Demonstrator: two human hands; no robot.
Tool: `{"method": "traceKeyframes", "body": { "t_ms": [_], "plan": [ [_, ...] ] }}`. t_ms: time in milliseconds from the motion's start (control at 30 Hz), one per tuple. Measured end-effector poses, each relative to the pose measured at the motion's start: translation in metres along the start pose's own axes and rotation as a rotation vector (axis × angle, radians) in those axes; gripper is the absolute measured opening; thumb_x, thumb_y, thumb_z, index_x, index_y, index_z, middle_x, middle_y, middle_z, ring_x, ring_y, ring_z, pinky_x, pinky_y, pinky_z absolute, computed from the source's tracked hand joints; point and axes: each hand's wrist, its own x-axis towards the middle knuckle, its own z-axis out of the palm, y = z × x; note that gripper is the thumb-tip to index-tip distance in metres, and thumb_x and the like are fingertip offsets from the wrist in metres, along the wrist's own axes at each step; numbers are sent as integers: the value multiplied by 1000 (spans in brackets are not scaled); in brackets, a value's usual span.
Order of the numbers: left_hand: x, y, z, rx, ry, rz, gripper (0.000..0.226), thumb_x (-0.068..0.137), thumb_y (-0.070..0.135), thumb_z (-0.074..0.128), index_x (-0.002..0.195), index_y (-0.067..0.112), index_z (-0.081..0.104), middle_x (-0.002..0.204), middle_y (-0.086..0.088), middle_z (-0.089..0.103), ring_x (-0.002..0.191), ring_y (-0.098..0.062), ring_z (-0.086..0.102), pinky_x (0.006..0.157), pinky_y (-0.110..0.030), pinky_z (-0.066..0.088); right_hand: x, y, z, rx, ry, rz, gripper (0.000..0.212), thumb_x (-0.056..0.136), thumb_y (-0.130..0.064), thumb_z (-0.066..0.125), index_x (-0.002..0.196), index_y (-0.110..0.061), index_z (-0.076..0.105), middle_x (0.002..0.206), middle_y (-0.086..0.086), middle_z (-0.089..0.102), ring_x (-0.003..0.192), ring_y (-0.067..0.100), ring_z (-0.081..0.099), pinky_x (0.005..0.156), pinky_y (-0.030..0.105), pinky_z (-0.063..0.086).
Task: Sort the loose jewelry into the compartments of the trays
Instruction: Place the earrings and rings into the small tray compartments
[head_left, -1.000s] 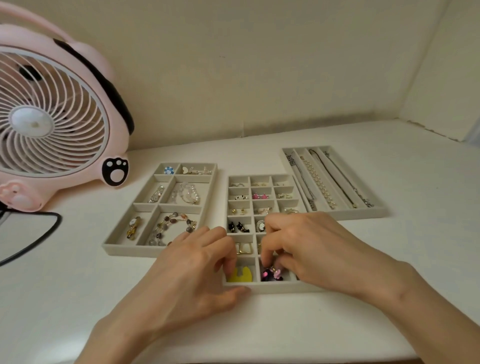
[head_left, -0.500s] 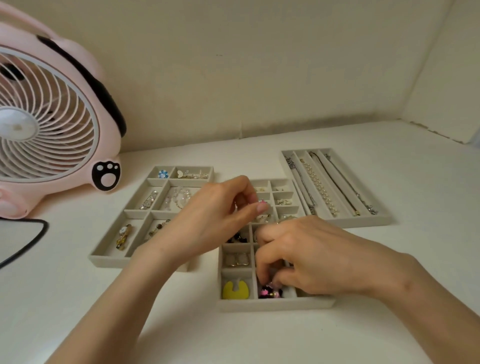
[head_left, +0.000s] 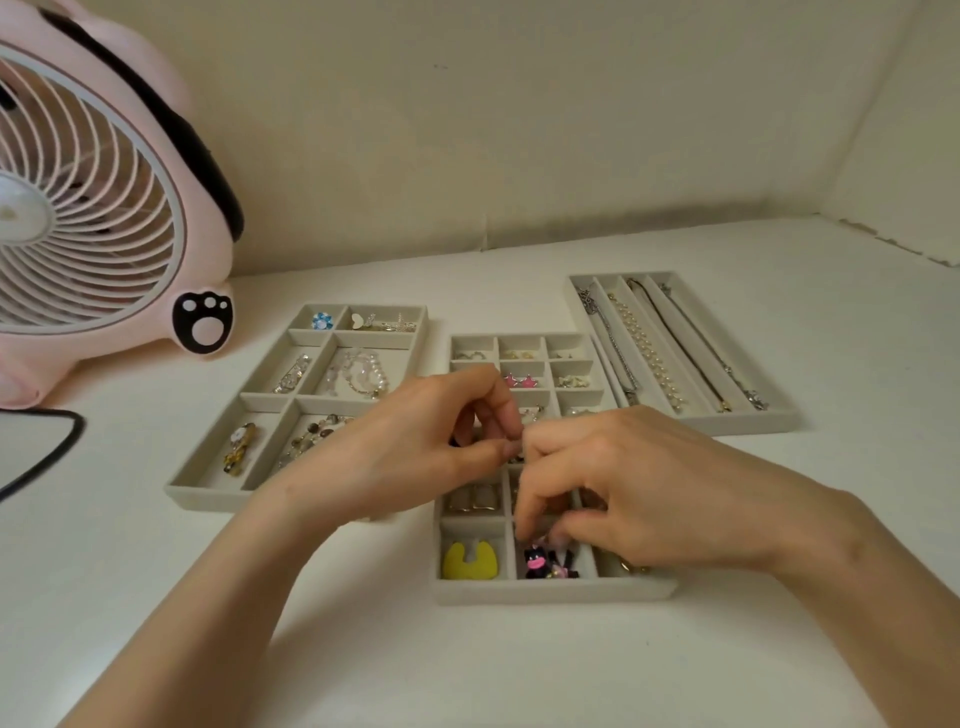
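Note:
Three beige trays lie side by side. The middle grid tray (head_left: 550, 592) holds small earrings and charms. My right hand (head_left: 639, 493) reaches down into its front middle compartment, fingertips pinched on the top of a black and pink charm (head_left: 535, 561). A yellow piece (head_left: 470, 561) lies in the compartment to the left. My left hand (head_left: 415, 447) hovers over the grid's middle rows, thumb and forefinger pressed together; no item shows between them. Pink star earrings (head_left: 521, 381) sit just beyond it. My hands hide several middle compartments.
The left tray (head_left: 208, 491) holds bracelets, a brooch and a watch in larger compartments. The right tray (head_left: 737, 422) holds necklaces and a pearl strand (head_left: 647, 353) in long slots. A pink fan (head_left: 104, 208) stands at the far left, its black cord (head_left: 47, 457) trailing on the white surface.
My left hand has left the grid tray's front left edge and now hovers pinched over its middle rows. My right hand has stayed at the front middle compartment.

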Motion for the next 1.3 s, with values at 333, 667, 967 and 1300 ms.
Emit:
{"method": "traceKeyframes", "body": {
  "t_ms": [333,667,967,1300],
  "plan": [
    [-1,22,15,-9,269,91,8,88,14,59,91,21,58,77,13,58,71,0,51,60,-8,36,-14,-12,-2,52,-21,19,16,86,-24,65,92,-38,71,83,-13,54,79,2,52,67,15,39],
    [-20,27,22,40,287,-74,9,80,20,65,82,25,57,70,12,55,66,-7,51,63,-29,44,-13,-19,3,-83,1,72,16,83,-26,63,93,-38,68,82,-18,46,70,-1,41,64,11,32],
    [-28,28,29,54,279,-98,17,77,18,71,74,26,57,66,13,53,62,6,48,54,-11,35,-23,-3,6,365,188,138,9,78,-20,75,78,-29,72,78,-15,63,63,4,52,60,17,41],
    [-31,32,27,132,109,-140,26,70,28,78,76,31,53,72,13,53,63,6,45,55,-15,34,-20,-4,20,627,425,305,21,79,-6,70,79,-27,69,70,-11,65,59,1,56,59,19,49]
  ]
}}
